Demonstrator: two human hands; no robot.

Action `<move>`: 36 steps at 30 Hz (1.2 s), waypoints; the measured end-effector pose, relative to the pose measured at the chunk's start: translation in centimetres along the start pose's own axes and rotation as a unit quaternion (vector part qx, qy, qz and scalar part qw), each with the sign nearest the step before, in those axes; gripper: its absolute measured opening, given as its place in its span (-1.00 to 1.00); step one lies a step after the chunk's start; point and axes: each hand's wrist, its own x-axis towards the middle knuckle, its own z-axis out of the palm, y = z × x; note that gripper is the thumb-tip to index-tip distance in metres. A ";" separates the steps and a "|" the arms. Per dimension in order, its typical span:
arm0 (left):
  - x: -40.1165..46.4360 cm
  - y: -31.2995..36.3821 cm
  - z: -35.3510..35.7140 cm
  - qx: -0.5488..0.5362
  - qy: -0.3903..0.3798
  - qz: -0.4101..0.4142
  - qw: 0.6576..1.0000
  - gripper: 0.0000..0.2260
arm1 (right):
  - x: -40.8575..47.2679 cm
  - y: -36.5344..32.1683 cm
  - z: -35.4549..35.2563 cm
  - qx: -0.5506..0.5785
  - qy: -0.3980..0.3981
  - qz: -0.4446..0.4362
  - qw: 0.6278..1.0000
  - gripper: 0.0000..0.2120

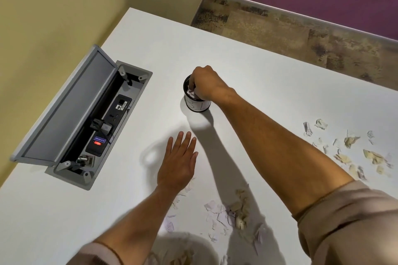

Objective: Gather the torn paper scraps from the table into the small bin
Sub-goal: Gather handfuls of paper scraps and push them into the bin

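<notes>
A small black bin [199,105] with a white hand-lettered label stands mid-table. My right hand [205,84] is over its mouth, fingers pinched on pale paper scraps [192,92] pushed into the opening. Flat on the table, palm down, lies my left hand [178,163], fingers spread and holding nothing. A pile of white and tan torn scraps [230,215] sits near the front edge between my forearms. More tan scraps [353,153] are scattered at the right.
The white table [269,75] has an open grey cable box [101,122] with its lid raised at the left, holding sockets and a plug. Beyond the table's far edge lie patterned floor and a purple wall.
</notes>
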 end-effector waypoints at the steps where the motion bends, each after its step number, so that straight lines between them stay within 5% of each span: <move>1: 0.0 0.0 0.0 0.002 -0.002 0.001 1.000 -0.56 | -0.9 0.2 -0.4 0.024 0.033 -0.001 0.999 -0.72; 7: 0.0 -0.1 -0.6 -0.023 -0.008 0.005 1.000 -0.56 | -8.7 3.5 0.2 0.062 0.177 -0.006 0.982 -0.64; 14: -0.7 -0.5 -1.7 -0.036 -0.102 0.017 0.994 -0.51 | -19.5 9.6 9.6 0.064 0.114 0.038 0.991 -0.70; 23: -9.0 1.6 -1.2 -0.021 -0.149 0.103 0.983 -0.44 | -29.6 11.9 18.8 -0.030 -0.028 -0.012 0.999 -0.37; 31: -14.6 5.2 -1.1 -0.044 -0.176 0.182 0.966 -0.48 | -35.6 10.8 21.1 -0.037 -0.024 -0.070 0.997 -0.44; 36: -17.0 4.9 -3.3 -0.040 -0.079 0.090 0.992 -0.54 | -39.0 11.6 20.2 0.040 0.101 0.049 0.993 -0.48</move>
